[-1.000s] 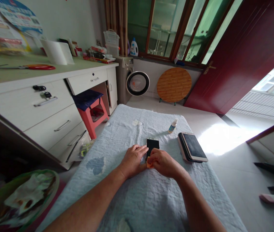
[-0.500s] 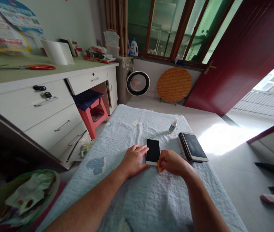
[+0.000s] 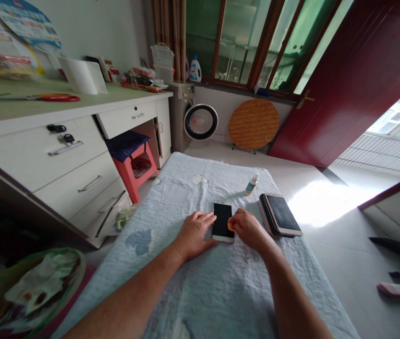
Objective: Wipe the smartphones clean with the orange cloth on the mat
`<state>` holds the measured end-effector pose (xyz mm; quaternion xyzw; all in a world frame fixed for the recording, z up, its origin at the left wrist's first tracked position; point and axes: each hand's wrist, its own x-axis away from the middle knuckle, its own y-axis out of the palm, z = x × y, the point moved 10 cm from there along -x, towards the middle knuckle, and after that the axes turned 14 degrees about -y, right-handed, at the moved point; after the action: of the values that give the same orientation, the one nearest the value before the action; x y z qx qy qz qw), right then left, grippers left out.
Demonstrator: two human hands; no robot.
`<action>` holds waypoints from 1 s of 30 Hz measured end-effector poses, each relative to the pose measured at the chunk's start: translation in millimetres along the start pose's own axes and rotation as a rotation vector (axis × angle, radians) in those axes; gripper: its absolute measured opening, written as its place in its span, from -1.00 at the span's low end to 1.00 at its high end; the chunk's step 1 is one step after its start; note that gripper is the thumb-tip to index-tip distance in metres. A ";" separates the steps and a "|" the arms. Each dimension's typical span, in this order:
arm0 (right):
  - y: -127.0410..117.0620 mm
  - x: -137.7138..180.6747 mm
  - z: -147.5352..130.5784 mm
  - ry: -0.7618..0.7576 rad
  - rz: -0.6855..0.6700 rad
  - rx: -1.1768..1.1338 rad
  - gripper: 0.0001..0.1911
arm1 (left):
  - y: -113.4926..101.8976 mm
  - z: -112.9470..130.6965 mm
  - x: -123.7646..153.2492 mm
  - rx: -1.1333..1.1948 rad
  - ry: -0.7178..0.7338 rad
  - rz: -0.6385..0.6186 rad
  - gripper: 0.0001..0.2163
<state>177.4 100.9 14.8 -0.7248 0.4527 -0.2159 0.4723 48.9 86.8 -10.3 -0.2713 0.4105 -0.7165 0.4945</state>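
Note:
A white-framed smartphone [image 3: 223, 219] with a dark screen lies face up on the pale blue quilted cloth [image 3: 186, 188]. My left hand [image 3: 196, 235] holds it at the left side, fingertips over the long edge and thumb by the lower left corner. Bunched in the fingers of my right hand [image 3: 247, 226] is a small orange cloth [image 3: 230, 224], touching the right side of the screen; most of it is hidden by the fingers. Beyond stands a small spray bottle [image 3: 252, 184] with a clear cap. Right of my right hand lies a stack of phones or tablets [image 3: 280, 214].
On the left is a white desk [image 3: 69, 136] with drawers, and a red stool [image 3: 134, 165] under it. A bin [image 3: 76, 282] with crumpled tissue stands at lower left. Further off are a washing machine [image 3: 180, 113] with its door open and a round wooden tabletop [image 3: 254, 123].
My right hand has slid up and slightly left with the orange cloth, from the phone's lower right corner onto the screen's right side. My left hand and the phone stay put.

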 end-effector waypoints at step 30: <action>18.1 -3.5 -43.0 -0.193 -0.080 -0.225 -0.67 | -3.4 2.3 1.2 -0.012 -0.004 0.013 -0.37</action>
<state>135.6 80.2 19.0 -0.8081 0.3973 -0.1120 0.4203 48.7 85.5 -6.3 -0.2729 0.4156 -0.7102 0.4984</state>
